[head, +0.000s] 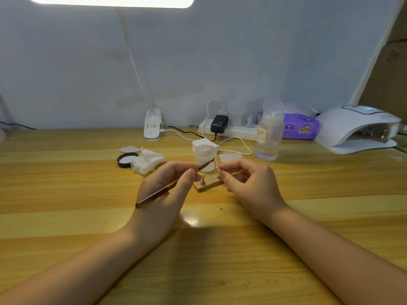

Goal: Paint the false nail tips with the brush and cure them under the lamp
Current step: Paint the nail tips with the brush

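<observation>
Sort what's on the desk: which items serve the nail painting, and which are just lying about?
In use: brush in left hand; nail tip pinched by right hand; wooden stand; curing lamp.
Lying about: tissue pack, power strip, black lid, crumpled wipe.

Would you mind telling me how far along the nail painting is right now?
Set up: jar open, its lid aside. In hand: left hand holds the brush toward a nail tip pinched by the right hand. Left: curing under the lamp, far right.
</observation>
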Motion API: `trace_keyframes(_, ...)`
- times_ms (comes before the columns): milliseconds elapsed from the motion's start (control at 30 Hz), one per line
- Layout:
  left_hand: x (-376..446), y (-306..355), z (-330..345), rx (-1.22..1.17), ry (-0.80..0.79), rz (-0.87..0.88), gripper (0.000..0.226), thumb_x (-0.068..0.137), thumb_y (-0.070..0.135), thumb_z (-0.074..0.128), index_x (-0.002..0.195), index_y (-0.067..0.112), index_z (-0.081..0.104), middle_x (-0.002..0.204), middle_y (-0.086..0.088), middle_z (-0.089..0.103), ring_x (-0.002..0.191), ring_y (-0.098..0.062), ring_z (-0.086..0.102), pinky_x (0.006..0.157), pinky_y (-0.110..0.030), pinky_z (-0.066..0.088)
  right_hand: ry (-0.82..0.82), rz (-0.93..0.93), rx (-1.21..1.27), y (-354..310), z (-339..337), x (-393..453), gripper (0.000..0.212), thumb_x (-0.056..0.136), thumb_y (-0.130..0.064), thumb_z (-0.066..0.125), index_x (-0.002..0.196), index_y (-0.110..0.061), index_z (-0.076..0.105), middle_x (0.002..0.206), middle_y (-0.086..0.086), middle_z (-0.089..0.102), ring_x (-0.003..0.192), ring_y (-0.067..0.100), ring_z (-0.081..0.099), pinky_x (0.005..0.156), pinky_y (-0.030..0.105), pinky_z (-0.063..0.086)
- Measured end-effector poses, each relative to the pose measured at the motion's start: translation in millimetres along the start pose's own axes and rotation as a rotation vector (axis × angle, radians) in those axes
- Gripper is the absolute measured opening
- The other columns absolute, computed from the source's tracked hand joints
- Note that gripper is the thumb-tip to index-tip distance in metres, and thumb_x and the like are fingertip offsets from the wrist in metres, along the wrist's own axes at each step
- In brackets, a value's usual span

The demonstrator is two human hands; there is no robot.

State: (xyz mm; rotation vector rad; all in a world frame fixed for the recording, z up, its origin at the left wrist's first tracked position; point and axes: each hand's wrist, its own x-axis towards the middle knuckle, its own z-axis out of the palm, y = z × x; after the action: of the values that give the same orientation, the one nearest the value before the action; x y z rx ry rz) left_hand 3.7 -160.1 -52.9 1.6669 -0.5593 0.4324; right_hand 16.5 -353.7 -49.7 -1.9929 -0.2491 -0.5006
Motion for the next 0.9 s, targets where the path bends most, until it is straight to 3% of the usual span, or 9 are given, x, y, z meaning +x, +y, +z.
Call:
trace_keyframes(167, -2, 7, 1, -0.030, -0.050, -0.018, 0.016, 0.087, 0.018, 0.060, 0.098, 0.016, 0.072, 0.088, 0.001, 0.075, 0.087, -0.011, 0.070, 0.077, -0.020, 0.053, 0.006, -0.018, -0.005, -1, 0, 0, 0.015, 0.084, -0.019, 0.072, 0.088, -0.032, 0.069, 0.073, 0.009, 0.070, 0.066, 0.027, 0.064, 0.068, 0.047, 0.055)
trace_keyframes(433, -3, 10, -1, -0.025, -0.024, 0.005, 0.027, 0.084, 0.037, 0.057, 0.096, 0.016, 0.070, 0.086, -0.003, 0.074, 0.087, -0.016, 0.070, 0.079, -0.031, 0.055, 0.012, -0.028, -0.016, 0, 0, -1, 0.015, 0.085, -0.018, 0.071, 0.090, -0.032, 0.069, 0.072, 0.006, 0.070, 0.065, 0.026, 0.064, 0.066, 0.048, 0.055)
trace_keyframes(600, -1, 9, 1, 0.022, -0.011, 0.015, 0.018, 0.089, 0.027, 0.062, 0.102, 0.018, 0.070, 0.091, 0.005, 0.074, 0.089, -0.011, 0.070, 0.078, -0.023, 0.054, 0.006, -0.023, -0.028, 0, -1, 0, 0.012, 0.085, -0.019, 0.071, 0.094, -0.028, 0.072, 0.072, 0.007, 0.070, 0.066, 0.027, 0.063, 0.067, 0.047, 0.054)
trace_keyframes(900, -2, 12, 1, 0.009, -0.047, -0.005, 0.015, 0.085, 0.025, 0.065, 0.097, 0.022, 0.073, 0.089, 0.002, 0.076, 0.088, -0.014, 0.071, 0.079, -0.025, 0.055, 0.029, -0.026, -0.012, 2, 1, 1, 0.016, 0.084, -0.017, 0.071, 0.090, -0.031, 0.071, 0.074, 0.004, 0.071, 0.064, 0.026, 0.064, 0.067, 0.047, 0.055)
